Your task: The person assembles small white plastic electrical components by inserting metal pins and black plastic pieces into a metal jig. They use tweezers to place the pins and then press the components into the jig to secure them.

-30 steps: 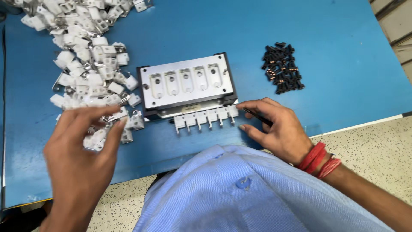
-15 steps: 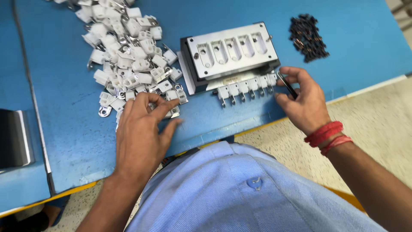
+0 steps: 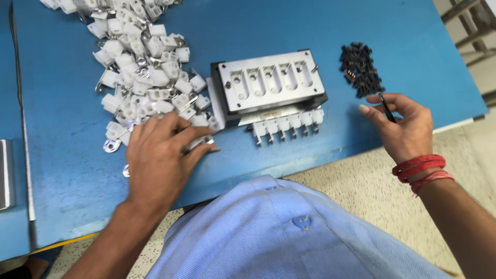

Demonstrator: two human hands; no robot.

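My left hand (image 3: pixel 157 155) lies palm down on the near edge of a heap of small white plastic parts with metal tabs (image 3: pixel 142 67), its fingers curled over a few of them. A metal jig block (image 3: pixel 268 85) with several pockets sits at the table's middle. A row of white parts (image 3: pixel 287 124) stands along its near edge. My right hand (image 3: pixel 400 124) hovers right of the jig, pinching a thin dark pin-like tool (image 3: pixel 386 107). A pile of small black parts (image 3: pixel 360 67) lies just beyond that hand.
The blue table (image 3: pixel 67 170) ends at a front edge close to my body; speckled floor (image 3: pixel 361 186) shows below it. A grey metal object (image 3: pixel 4 173) sits at the far left edge. My light blue shirt fills the lower middle.
My right hand has drawn away from the row of white parts to the right, toward the black pile. My left hand stays on the white heap. The view has shifted.
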